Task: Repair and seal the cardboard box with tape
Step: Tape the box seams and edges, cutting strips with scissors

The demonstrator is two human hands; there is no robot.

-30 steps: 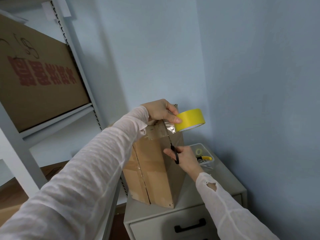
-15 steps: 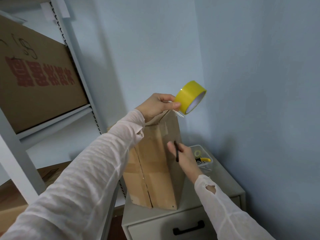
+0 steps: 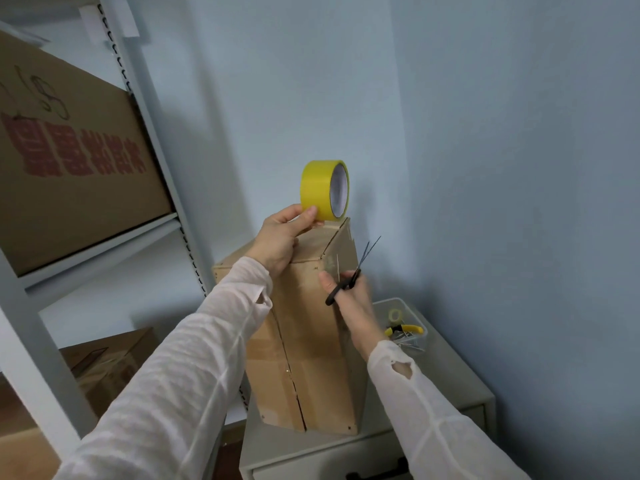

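The red print on the shelf carton is too blurred to read. The bottom edge cuts the drawer handle. The tape roll hides most fingers of the left hand.

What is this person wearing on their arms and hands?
Long, thin white sleeves, slightly sheer, cover both arms. The right sleeve has a ragged hole near the wrist; the left sleeve shows a small gap by its cuff. The left hand and right hand are bare, without gloves.
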